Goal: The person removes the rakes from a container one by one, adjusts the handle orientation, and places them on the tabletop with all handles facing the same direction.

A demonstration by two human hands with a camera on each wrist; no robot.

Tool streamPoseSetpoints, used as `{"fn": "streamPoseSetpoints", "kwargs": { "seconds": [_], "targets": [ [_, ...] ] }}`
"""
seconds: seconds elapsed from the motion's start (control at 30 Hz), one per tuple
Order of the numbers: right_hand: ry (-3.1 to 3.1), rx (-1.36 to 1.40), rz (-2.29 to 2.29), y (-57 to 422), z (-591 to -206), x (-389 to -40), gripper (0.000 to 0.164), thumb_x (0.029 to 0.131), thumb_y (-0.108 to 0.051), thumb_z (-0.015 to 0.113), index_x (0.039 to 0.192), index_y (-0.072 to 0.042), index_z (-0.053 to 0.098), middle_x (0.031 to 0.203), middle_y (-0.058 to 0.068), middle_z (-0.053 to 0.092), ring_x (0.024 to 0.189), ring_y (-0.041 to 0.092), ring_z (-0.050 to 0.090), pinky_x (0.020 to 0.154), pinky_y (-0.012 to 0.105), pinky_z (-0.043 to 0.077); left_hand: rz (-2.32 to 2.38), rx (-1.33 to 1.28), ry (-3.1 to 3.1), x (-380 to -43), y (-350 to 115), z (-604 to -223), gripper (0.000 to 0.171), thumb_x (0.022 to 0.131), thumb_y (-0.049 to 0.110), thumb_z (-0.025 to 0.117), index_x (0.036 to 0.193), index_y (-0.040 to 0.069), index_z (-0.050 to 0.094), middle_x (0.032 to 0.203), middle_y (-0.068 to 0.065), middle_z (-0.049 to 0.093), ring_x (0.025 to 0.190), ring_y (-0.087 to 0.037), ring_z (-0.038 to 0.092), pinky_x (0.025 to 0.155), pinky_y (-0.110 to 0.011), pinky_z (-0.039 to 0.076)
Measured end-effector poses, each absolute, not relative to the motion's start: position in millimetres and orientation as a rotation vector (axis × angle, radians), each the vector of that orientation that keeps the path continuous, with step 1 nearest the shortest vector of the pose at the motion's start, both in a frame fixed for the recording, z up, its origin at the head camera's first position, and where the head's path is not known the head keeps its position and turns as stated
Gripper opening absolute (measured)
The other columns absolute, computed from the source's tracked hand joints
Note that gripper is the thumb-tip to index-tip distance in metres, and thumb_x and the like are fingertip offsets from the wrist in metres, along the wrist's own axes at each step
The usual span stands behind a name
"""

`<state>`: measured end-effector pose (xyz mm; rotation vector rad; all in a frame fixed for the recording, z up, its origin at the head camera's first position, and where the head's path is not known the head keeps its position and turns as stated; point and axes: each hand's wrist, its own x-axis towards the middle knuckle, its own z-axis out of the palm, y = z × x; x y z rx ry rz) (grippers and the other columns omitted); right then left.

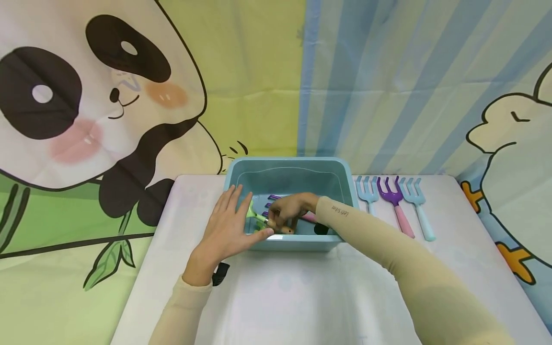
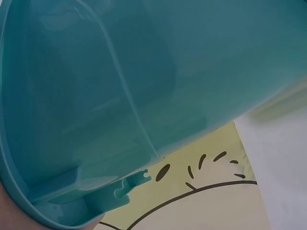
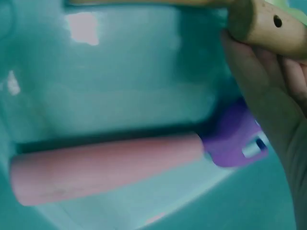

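Beige sleeves (image 1: 414, 273) reach a blue tub (image 1: 310, 238) (purple fork (image 3: 115, 165) inside), right fingers (image 3: 249, 67) gripping a wooden handle (image 3: 268, 36), left fingers (image 1: 233, 200) spread

The head view is bright, with soft shadows on the table (image 1: 280, 297); both wrist views are dim, the right blurred, glare spotting the tub (image 3: 120, 72).

A cartoon panda (image 1: 103, 105) and an orange-footed bird (image 1: 523, 182) decorate the partly blue-striped cloth backdrop (image 1: 388, 96); before it stands a white desk (image 1: 280, 297).
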<state>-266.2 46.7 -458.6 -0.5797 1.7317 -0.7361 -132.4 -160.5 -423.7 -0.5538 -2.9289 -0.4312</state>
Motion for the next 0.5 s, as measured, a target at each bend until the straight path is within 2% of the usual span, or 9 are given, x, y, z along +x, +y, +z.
{"fn": "streamPoseSetpoints", "kwargs": {
  "seconds": [0.17, 0.33, 0.5],
  "targets": [
    [1.735, -0.507, -0.742, 54, -444, -271, 0.033, 0.094, 0.003, 0.060, 0.125, -0.005, 0.052, 0.115, 0.018, 0.055, 0.079, 0.023, 0.062, 0.066, 0.036, 0.057, -0.432, -0.555, -2.927, -134, -159, -424, 0.111, 0.081, 0.088, 0.042, 0.155, 0.006, 0.036, 0.163, -0.019, 0.019, 0.152, -0.032, 0.006, 0.121, -0.048, 0.006],
    [1.752, -0.465, -0.702, 64, -431, -271, 0.036, 0.092, 0.005, 0.062, 0.126, -0.005, 0.050, 0.119, 0.019, 0.052, 0.091, 0.032, 0.067, 0.071, 0.039, 0.059, -0.428, -0.561, -2.938, -135, -158, -424, 0.111, 0.081, 0.089, 0.041, 0.155, 0.006, 0.035, 0.163, -0.018, 0.018, 0.152, -0.032, 0.005, 0.121, -0.048, 0.005],
    [1.770, -0.466, -0.711, 77, -413, -271, 0.038, 0.094, 0.002, 0.062, 0.129, -0.007, 0.049, 0.123, 0.019, 0.050, 0.106, 0.041, 0.064, 0.073, 0.042, 0.059, -0.442, -0.551, -2.940, -134, -160, -423, 0.113, 0.080, 0.089, 0.041, 0.156, 0.005, 0.033, 0.163, -0.018, 0.017, 0.152, -0.033, 0.005, 0.121, -0.048, 0.005]
  ]
}}
